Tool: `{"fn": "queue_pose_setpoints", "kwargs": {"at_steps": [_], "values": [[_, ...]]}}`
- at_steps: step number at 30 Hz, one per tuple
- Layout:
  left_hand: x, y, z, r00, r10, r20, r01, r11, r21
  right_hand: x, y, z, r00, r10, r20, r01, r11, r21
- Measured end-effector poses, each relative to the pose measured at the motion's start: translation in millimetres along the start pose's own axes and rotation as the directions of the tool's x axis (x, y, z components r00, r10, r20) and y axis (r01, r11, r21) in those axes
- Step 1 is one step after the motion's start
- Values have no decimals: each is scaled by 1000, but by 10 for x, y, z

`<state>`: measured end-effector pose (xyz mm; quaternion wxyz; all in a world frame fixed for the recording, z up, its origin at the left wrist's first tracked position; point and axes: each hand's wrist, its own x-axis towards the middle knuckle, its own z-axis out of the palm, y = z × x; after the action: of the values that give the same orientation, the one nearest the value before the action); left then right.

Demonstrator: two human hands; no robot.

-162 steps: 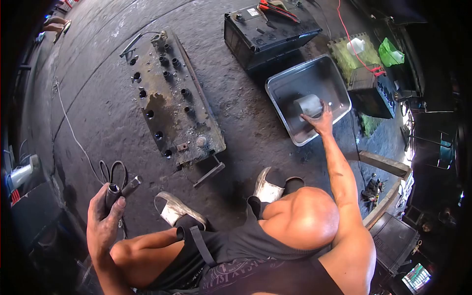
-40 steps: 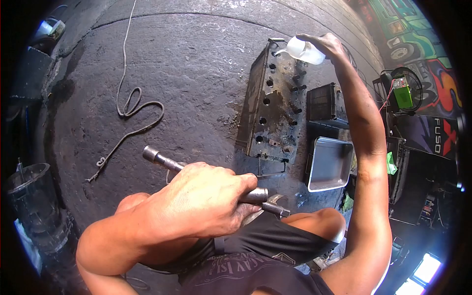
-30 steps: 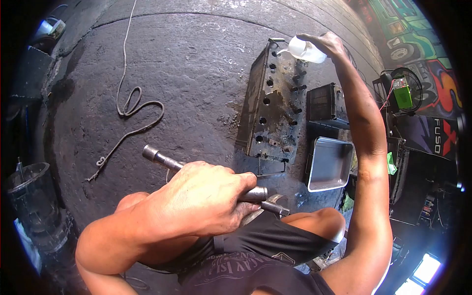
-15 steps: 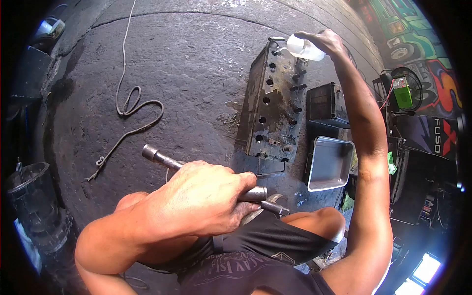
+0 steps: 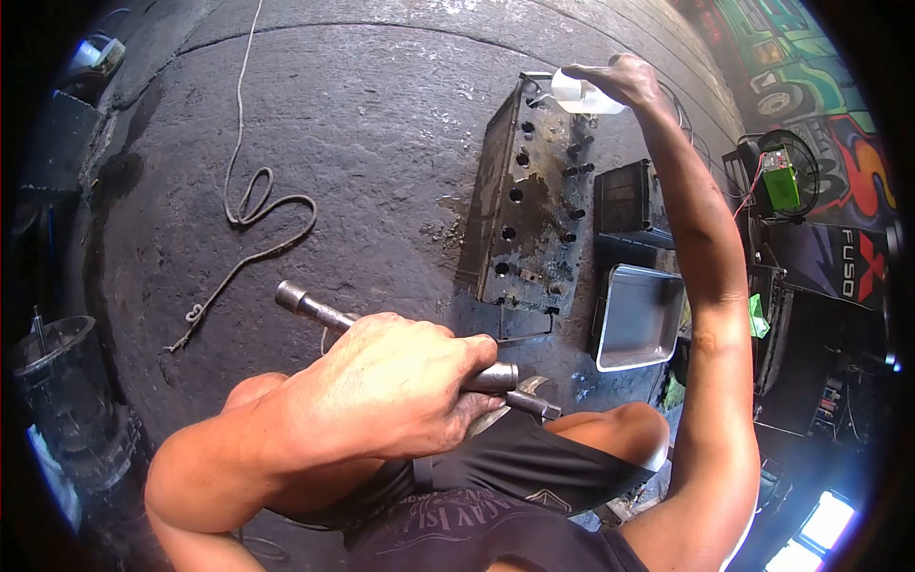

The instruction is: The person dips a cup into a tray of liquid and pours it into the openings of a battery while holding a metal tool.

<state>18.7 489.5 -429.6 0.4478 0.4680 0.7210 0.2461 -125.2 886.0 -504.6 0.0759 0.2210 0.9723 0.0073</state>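
My right hand grips a translucent white plastic bottle, tilted with its mouth to the left. Clear liquid shows inside it. Below lies a large, grimy battery with rows of round holes along its top and dark wet patches. The bottle's mouth is over the battery's far end; a thin trickle seems to run from it towards a hole there. Near my knees, my left hand is wrapped round a socket wrench and other metal tools. An open-ended spanner pokes out beneath the fingers, partly hidden.
A smaller black battery and a rectangular metal tray stand right of the large battery. A rope lies on the concrete floor to the left. At far right is a green device with wires; a clear cylindrical container stands far left.
My right hand and the bottle have shifted slightly left, over the battery's far end. The left hand and its tools look still.
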Motion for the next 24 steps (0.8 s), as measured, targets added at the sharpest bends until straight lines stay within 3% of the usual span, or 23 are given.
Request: {"fn": "queue_pose_setpoints", "kwargs": {"at_steps": [2, 4, 14, 21, 22, 24], "values": [[2, -3, 2, 1000, -1, 1, 1, 1000, 0, 29, 18, 85, 999, -19, -48, 19, 1000, -11], [4, -5, 2, 1000, 0, 5, 0, 1000, -1, 59, 37, 169, 967, -112, -231, 92, 991, -93], [11, 1, -15, 1000, -10, 21, 10, 1000, -12, -153, -160, 81, 983, -129, -131, 120, 990, -73], [39, 8, 1, 1000, -19, 19, 19, 1000, -4, -265, -141, 206, 944, -179, -278, 158, 983, -98], [49, 20, -14, 999, -41, 28, 41, 999, -2, -238, -98, 226, 922, -187, -338, 171, 982, -78], [77, 37, -11, 998, -62, 28, 62, 998, 12, -181, 131, 227, 939, -135, -316, 159, 986, 49]]}}
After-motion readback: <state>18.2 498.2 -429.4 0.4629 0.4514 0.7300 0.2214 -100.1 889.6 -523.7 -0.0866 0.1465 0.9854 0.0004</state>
